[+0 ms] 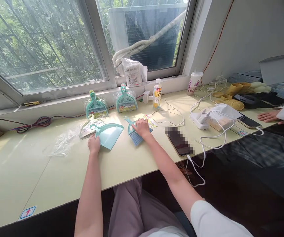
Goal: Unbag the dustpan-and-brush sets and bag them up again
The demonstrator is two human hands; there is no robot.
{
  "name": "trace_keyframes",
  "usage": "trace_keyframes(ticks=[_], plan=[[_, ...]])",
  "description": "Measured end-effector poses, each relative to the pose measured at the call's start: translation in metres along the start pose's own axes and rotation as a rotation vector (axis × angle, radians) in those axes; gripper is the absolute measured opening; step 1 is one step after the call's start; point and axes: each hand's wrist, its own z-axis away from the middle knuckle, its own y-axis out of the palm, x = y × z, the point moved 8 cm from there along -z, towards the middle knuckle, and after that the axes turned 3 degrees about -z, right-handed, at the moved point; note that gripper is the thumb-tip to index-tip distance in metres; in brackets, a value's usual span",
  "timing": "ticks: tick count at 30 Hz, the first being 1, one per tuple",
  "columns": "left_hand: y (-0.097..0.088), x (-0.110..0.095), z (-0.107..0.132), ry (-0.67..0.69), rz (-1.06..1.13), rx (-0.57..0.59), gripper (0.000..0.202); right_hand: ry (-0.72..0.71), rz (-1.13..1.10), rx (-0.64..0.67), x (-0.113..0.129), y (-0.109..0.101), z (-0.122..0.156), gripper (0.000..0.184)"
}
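Note:
My left hand (pixel 93 144) rests on the pale table (pixel 58 177) with its fingers closed on the handle end of a teal dustpan (pixel 108 135) lying flat. My right hand (pixel 141 127) lies on top of a small teal brush (pixel 135 131) with blue bristles, fingers curled over it. A yellow paper label (pixel 152 121) sits just right of that hand. Left of the dustpan lie an opened clear plastic wrapper (pixel 64 143) and another wrapped set (pixel 87 128). Two packaged brush-and-dustpan sets (pixel 96 107) (pixel 126 100) lean against the window sill.
A phone (pixel 180 141) on a white cable lies to the right, beside a white charger block (pixel 202 118). A drink bottle (pixel 157 93), a cup (pixel 195 82) and a white bag (pixel 133 74) stand by the window. Another person's hand (pixel 270 116) rests at far right.

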Motion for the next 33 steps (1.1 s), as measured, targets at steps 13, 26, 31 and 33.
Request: trace_keyframes(ticks=[13, 26, 31, 33], plan=[[-0.002, -0.014, 0.015, 0.04, -0.078, 0.104, 0.044, 0.066, 0.057, 0.133, -0.004, 0.015, 0.001, 0.041], [-0.008, -0.016, 0.021, 0.053, -0.124, 0.063, 0.029, 0.176, -0.108, 0.184, -0.003, 0.012, 0.006, 0.022], [0.007, -0.04, 0.034, 0.176, -0.094, 0.106, 0.026, 0.1, -0.273, 0.094, 0.017, -0.003, 0.008, 0.018], [0.016, -0.053, 0.041, 0.264, -0.051, 0.134, 0.028, 0.017, -0.269, 0.11, 0.033, -0.003, 0.012, 0.016]])
